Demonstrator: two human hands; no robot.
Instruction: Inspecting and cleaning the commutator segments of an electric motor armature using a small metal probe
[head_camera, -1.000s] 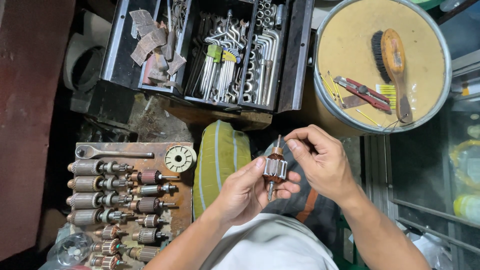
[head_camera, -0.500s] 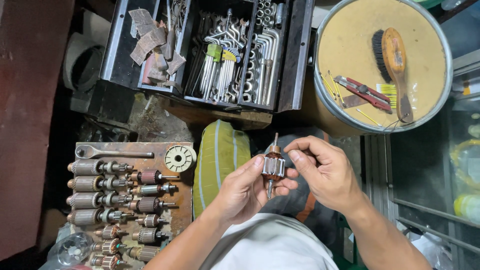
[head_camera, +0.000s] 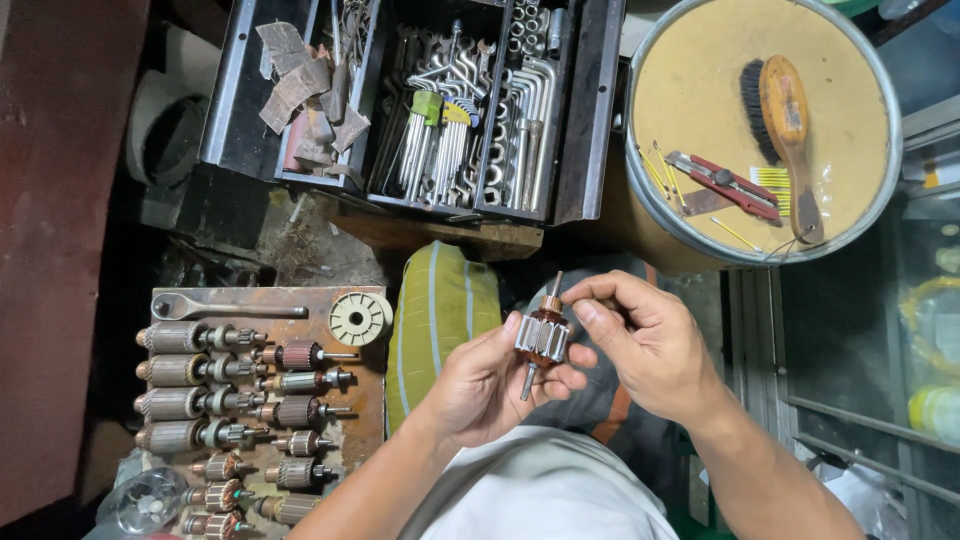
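A: Now, what is gripped at centre?

B: A small motor armature (head_camera: 541, 336) is pinched between both hands above the lap. It is clasped low down by the left hand (head_camera: 487, 385), fingers curled about its laminated core, with the shaft end seen poking out below. The right hand (head_camera: 645, 345) is closed on the upper part, thumb and forefinger set near the copper commutator.

A: Any change noted from a second ago?

B: Slight. The armature is held a little lower and more tilted than before; the right hand's fingers have been drawn in closer over the top. Nothing else in the scene has been shifted.

A: Surroundings?

B: To the left, a rusty board (head_camera: 372, 390) is laid with rows of armatures (head_camera: 215, 410), a ratchet wrench (head_camera: 228, 306) along its top edge and a pale plastic spool (head_camera: 360, 318) beside that. A striped green cushion (head_camera: 440, 315) is seen between board and hands. Above, an open black toolbox (head_camera: 590, 110) is filled with hex keys (head_camera: 440, 140), spanners and sandpaper scraps (head_camera: 300, 85). On the round drum lid (head_camera: 690, 90) at upper right, a wooden brush (head_camera: 785, 120) and a red-handled cutter (head_camera: 725, 185) are laid.
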